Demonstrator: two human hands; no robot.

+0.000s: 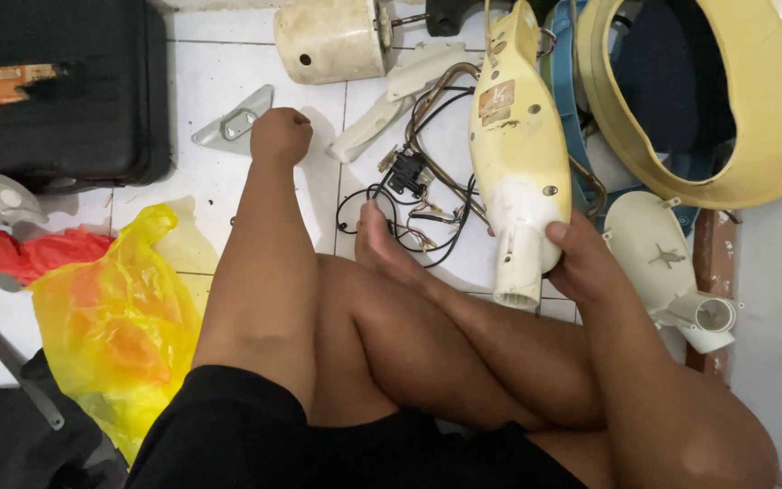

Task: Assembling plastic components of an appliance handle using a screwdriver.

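My right hand point(581, 261) grips the lower end of a long cream plastic fan housing point(518, 145), which stands tilted above the white tiled floor. A tangle of black wires with a small switch block point(409, 177) trails from it beside my bare foot point(380, 243). My left hand point(281, 136) is closed in a fist and rests on the floor, just right of a grey metal bracket point(233, 122). Nothing shows inside the fist. My crossed legs fill the lower middle.
A black case point(56, 81) lies at the top left. A yellow plastic bag point(115, 317) and a red one point(33, 252) sit at the left. A cream motor drum point(328, 41), a large cream ring point(753, 100) and a cream cover point(658, 258) lie around.
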